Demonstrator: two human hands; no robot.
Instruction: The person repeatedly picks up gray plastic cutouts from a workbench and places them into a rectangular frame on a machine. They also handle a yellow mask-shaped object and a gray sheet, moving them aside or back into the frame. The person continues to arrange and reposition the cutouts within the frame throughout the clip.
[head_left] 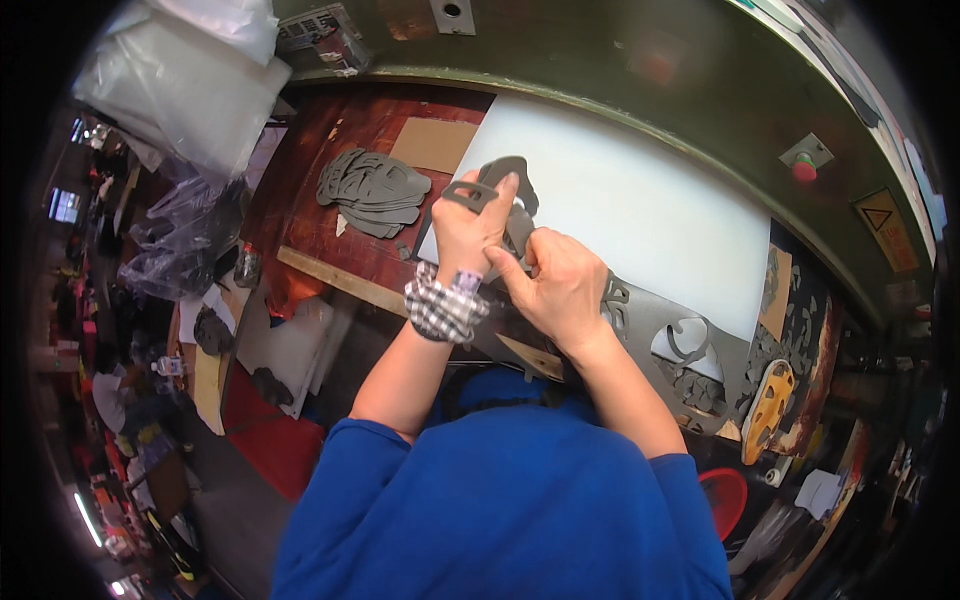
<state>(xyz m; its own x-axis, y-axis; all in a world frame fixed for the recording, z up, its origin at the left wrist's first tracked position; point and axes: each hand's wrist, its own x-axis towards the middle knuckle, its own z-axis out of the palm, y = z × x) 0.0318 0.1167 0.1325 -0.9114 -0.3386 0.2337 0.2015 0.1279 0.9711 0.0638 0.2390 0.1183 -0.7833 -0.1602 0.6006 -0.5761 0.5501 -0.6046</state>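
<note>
A dark grey die-cut foam piece (510, 172) with openings in it is up in front of me, over the near left corner of the white board (610, 180). My left hand (468, 230), a checked cloth band at its wrist, is closed on this piece. Just right of it, my right hand (562, 285) is closed with its thumb against the lower end of the grey foam; what its fingers grip is partly hidden. A pile of similar grey foam pieces (372, 190) lies left of my hands on the red-brown table top (300, 215).
A grey foam sheet with cut-out holes (640, 320) lies along the board's near edge. Beyond its right end are a yellow cutting die (768, 410) and grey scraps (795, 320). The green machine beam (600, 60) with a red button (803, 168) spans the far side. Plastic bags (180, 90) hang left.
</note>
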